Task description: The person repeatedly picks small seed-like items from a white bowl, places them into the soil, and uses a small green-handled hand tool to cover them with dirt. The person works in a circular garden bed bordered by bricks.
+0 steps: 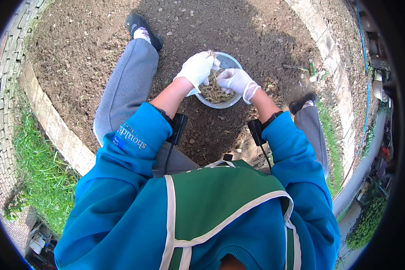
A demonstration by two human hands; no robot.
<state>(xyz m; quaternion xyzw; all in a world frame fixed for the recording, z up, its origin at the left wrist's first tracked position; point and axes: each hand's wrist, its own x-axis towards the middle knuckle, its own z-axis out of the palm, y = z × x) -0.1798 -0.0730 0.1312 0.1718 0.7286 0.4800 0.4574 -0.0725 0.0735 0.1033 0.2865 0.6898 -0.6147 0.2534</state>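
Observation:
A round, clear plastic tub stands on bare soil between my feet. Pale, stringy plant pieces that look like roots or dry stems lie inside it. My left hand, in a white glove, is over the tub's left side, its fingers closed on a small clump of dry plant matter. Over the right side is my right hand, also gloved, with bent fingers at the plant pieces. Whether it grips any of them cannot be made out.
On the soil to the right lies a hand tool with a green handle. Pale paving strips edge the soil on both sides, with green grass at the left. A blue hose or cord runs along the far right.

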